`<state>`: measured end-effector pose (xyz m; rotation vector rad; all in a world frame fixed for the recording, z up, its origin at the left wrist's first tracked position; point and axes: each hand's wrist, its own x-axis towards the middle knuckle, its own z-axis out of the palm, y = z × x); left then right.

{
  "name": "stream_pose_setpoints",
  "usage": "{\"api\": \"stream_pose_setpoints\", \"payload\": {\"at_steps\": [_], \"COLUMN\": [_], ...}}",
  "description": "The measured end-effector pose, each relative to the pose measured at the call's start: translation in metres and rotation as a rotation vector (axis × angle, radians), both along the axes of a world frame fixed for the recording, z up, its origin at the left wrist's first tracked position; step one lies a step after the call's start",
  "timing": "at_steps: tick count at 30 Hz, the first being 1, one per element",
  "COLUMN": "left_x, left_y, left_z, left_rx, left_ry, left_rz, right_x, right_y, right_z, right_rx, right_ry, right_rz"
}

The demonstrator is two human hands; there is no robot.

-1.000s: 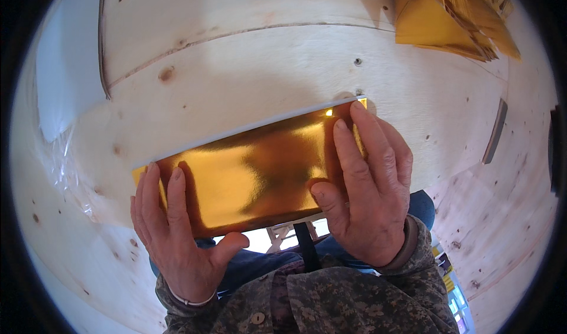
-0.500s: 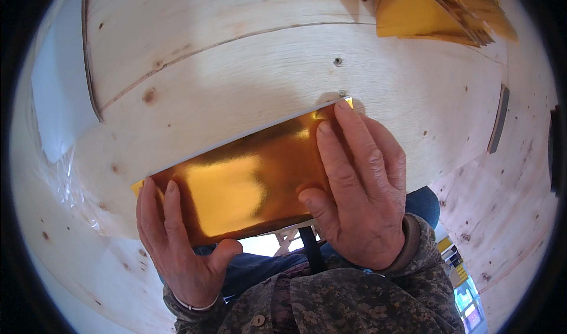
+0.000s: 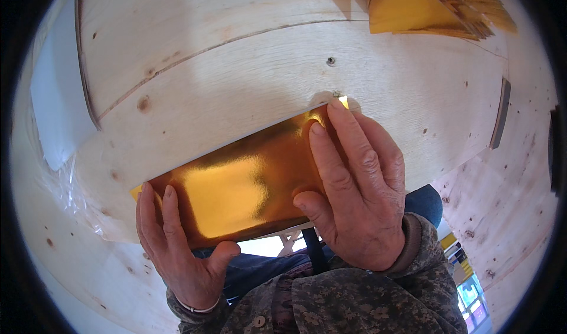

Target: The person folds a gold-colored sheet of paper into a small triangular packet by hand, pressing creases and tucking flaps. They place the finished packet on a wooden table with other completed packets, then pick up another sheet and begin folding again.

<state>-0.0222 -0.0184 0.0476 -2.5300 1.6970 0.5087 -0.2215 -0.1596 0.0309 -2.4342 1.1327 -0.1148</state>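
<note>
A shiny gold foil-faced card (image 3: 236,180) lies slantwise at the near edge of the plywood tabletop, its right end farther off. A thin pale line runs along its far edge, and small bright gold corners show at both ends. My left hand (image 3: 183,254) rests on its left end, fingers stretched over the foil and thumb out by the near edge. On the right end my right hand (image 3: 360,198) lies with spread fingers, its fingertips near the far corner and its thumb on the foil. What is under the card is hidden.
Gold folded cards (image 3: 413,9) are stacked at the far right. A white sheet or panel (image 3: 59,98) stands at the left, above crumpled clear plastic (image 3: 74,198). A dark strip (image 3: 500,114) sits at the right edge of the plywood tabletop (image 3: 236,68).
The view has shifted slightly. Both hands stay on the gold card in nearly the same places, the right hand's fingers a little farther left in the picture.
</note>
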Motion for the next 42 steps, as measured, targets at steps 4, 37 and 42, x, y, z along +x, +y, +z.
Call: {"api": "stream_pose_setpoints", "payload": {"at_steps": [4,37,42], "left_x": [0.0003,0.0034,0.0024], "left_y": [-0.0003,-0.0037,-0.0057], "left_z": [-0.0003,0.0011,0.0018], "left_rx": [-0.006,-0.029,-0.062], "left_ry": [0.004,0.036,0.038], "left_rz": [0.003,-0.023,-0.038], "right_x": [0.0004,0.0033,0.0050], "right_y": [-0.0002,-0.0001,0.0016], "right_z": [0.0003,0.0047,0.0012], "right_rx": [-0.005,-0.004,-0.090], "right_ry": [-0.003,0.080,0.120], "right_rz": [-0.001,0.003,0.031]}}
